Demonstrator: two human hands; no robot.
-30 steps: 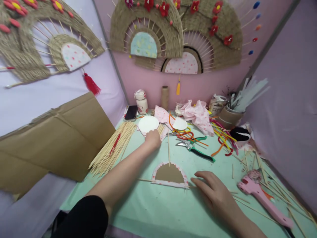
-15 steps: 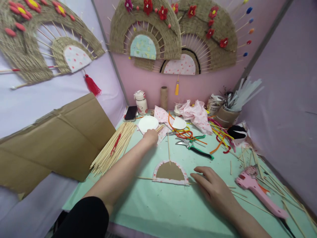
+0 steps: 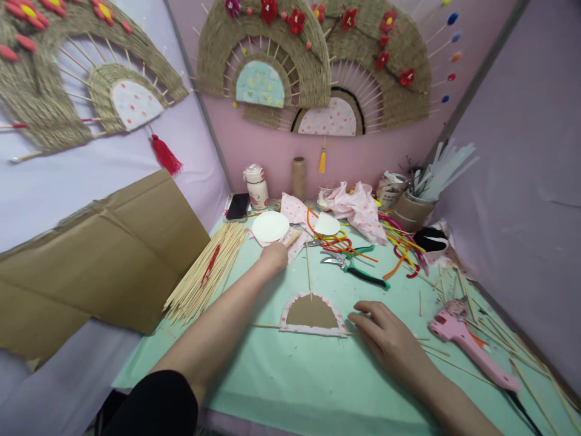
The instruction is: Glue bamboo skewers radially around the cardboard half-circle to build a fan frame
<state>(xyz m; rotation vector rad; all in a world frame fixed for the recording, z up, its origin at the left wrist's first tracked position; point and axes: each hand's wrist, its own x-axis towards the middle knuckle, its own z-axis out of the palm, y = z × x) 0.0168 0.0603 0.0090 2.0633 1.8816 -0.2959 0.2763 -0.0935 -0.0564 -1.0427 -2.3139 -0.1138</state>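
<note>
My left hand point(image 3: 274, 258) is closed beside the white round plate point(image 3: 271, 226); thin wooden sticks point(image 3: 294, 238) poke out past its fingers over a piece of dotted cloth. My right hand point(image 3: 377, 327) rests with its fingers apart at the right end of a half-round cardboard piece point(image 3: 311, 312), which has a pink-dotted cloth rim. One upright stick point(image 3: 309, 270) runs from the top of that piece, and a stick end juts out at each side of its base. A big bundle of sticks point(image 3: 213, 266) lies left of my left forearm.
Green-handled pruners point(image 3: 363, 275) and coloured pipe cleaners lie behind the half-round piece. A pink glue gun point(image 3: 476, 351) sits among loose sticks at right. Cardboard point(image 3: 104, 260) leans at left. A bottle point(image 3: 256, 188), phone point(image 3: 238, 207) and brown tube point(image 3: 299, 178) are at the back.
My left hand has shifted very slightly down and toward me beside the plate. My right hand has hardly moved. The whole view has shifted a little.
</note>
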